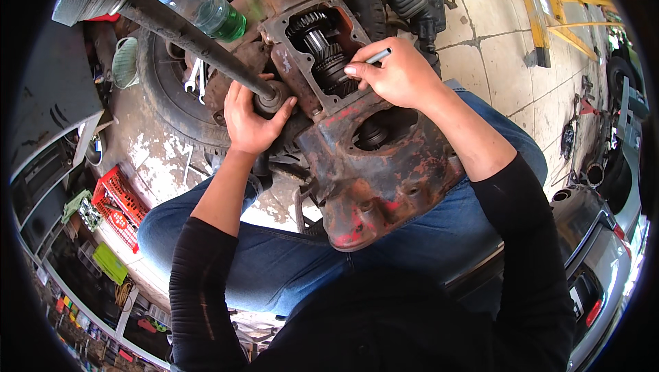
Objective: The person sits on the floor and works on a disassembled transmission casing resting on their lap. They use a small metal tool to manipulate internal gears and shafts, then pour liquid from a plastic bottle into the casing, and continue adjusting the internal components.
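My left hand (251,122) cups the shaft's rounded end (274,100) left of the gearbox housing (388,183), while my right hand (405,78), pinching a slim rod (379,56), should work lightly at the gears (330,64) inside it.

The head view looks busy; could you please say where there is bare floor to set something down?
Bare tiles lie between the black boot and the yellow frame. It is crowded around the gears, where the right hand is, and at the tyre, near the bottles.

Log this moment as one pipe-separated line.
left hand: around near end of long metal shaft | right hand: holding slim rod at gearbox housing opening | gears: exposed
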A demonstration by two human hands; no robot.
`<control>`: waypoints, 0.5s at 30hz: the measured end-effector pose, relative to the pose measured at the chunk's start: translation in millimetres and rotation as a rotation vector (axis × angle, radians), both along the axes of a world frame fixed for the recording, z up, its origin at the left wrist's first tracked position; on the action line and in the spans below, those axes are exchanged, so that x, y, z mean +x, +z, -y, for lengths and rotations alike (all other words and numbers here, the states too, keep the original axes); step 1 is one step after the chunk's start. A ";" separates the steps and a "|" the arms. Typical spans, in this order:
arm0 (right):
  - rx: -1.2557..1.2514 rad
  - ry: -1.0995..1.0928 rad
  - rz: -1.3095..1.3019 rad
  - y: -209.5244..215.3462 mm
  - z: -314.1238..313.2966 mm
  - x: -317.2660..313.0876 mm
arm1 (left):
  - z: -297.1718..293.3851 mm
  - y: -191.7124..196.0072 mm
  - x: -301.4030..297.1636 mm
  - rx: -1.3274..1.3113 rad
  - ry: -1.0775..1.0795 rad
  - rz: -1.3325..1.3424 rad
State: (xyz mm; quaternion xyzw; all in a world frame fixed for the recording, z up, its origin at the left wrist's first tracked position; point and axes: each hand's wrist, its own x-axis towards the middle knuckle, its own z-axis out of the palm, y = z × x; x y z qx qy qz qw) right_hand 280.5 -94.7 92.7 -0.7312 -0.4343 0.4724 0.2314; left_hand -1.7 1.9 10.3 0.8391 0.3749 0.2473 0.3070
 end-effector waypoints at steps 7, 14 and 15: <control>0.007 0.114 0.172 -2.5 -1.7 1.9 | -0.8 -1.0 -1.6 0.005 -0.003 0.000; -0.002 0.129 0.126 0.0 -3.2 0.1 | -0.6 -3.3 -1.6 0.012 -0.007 0.006; 0.035 0.095 0.056 -3.2 -1.4 -0.6 | -0.8 -2.5 -0.4 0.007 -0.009 0.010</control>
